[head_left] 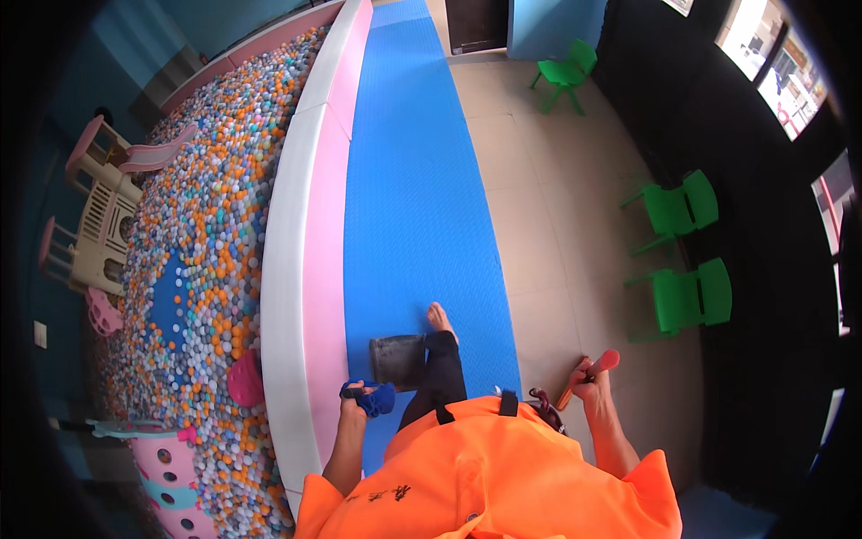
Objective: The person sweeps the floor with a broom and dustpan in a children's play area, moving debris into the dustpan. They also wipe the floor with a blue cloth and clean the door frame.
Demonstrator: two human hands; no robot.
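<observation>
My left hand (353, 402) is closed around a blue bundled thing (382, 399) with a black part at the grip, beside the pink and white wall; its exact kind is not clear. Just ahead of it, a dark grey box-shaped container (398, 360) sits on the blue mat, next to my bare foot (437, 317). Out to the right, over the tiles, my right hand (588, 382) grips a reddish-orange stick (608, 360). Its rounded end points up and its lower part shows below the fingers.
The padded wall (292, 269) borders a ball pit (229, 225) at left with a playhouse and slide (162, 157). A blue mat (413, 180) runs ahead beside beige tiles (539, 234). Green chairs (691, 301) line the dark right wall, another (566, 76) farther off.
</observation>
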